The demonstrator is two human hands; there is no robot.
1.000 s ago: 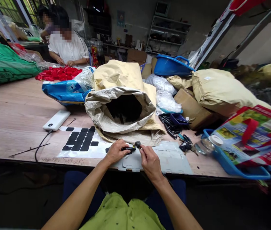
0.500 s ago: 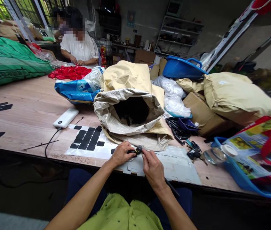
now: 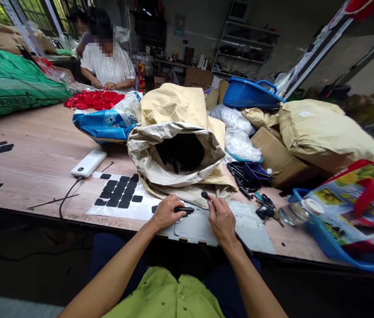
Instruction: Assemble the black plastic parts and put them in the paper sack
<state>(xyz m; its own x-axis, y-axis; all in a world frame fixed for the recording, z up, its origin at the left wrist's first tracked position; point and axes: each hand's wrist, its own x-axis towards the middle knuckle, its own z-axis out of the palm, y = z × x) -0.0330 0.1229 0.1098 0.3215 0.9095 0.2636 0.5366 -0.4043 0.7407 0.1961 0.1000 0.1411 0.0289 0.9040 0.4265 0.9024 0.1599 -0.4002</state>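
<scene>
My left hand (image 3: 168,212) is closed around a small black pen-like piece (image 3: 185,209), which points to the right over the grey board (image 3: 193,227). Apart from it, my right hand (image 3: 221,219) pinches a small black part with a round knob (image 3: 204,194) on top, held upright; its lower end is hidden by my fingers. Just beyond both hands lies a paper sack (image 3: 173,101), its mouth toward me and dark contents inside. Left of my left hand, a white sheet (image 3: 140,211) bears rows of black rounded squares (image 3: 119,191).
A white power bank (image 3: 89,162) with a cable lies at left. To the right are black parts (image 3: 241,179), keys (image 3: 266,207), a clear bottle (image 3: 293,215) and a blue basin (image 3: 326,240). Across the table a person (image 3: 107,64) handles red pieces (image 3: 94,100).
My hands have moved apart. The right one has drawn the round-knobbed part away, to the right and slightly up, from the black piece in my left hand.
</scene>
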